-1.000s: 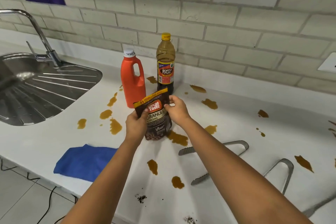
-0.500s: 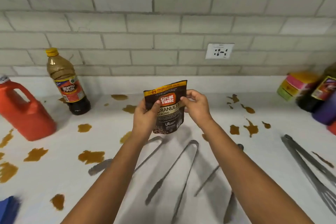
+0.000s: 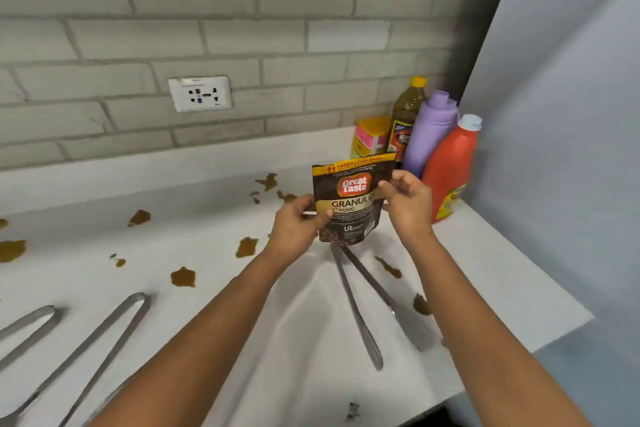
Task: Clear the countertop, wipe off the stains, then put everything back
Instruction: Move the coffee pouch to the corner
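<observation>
- Between my two hands, held upright above the counter (image 3: 166, 239), is the coffee pouch (image 3: 351, 199), label facing me.
- My left hand (image 3: 298, 225) pinches its left edge at about 9 o'clock, thumb across the front; my right hand (image 3: 408, 204) pinches the right edge at 3 o'clock, fingers curled round it. Both are closed on the pouch.
- Just under the pouch, at 6 o'clock, a pair of tongs (image 3: 360, 308) lies on the counter, running toward me.
- At 1 o'clock from the pouch, a cluster stands in the corner: a yellow box (image 3: 369, 135), a dark bottle (image 3: 407, 118), a purple bottle (image 3: 429, 132) and an orange jug (image 3: 450, 170), close together.
- Brown stains (image 3: 183, 277) dot the counter from 9 to 5 o'clock; none look wiped.
- More tongs (image 3: 100, 347) lie at 8 o'clock, near the front edge.
- I judge this is the clearing step: the pouch looks bound for that corner cluster.
- Next I would need a bare, stain-free spot beside the jug, and to set the pouch down flat-bottomed so it stands.
</observation>
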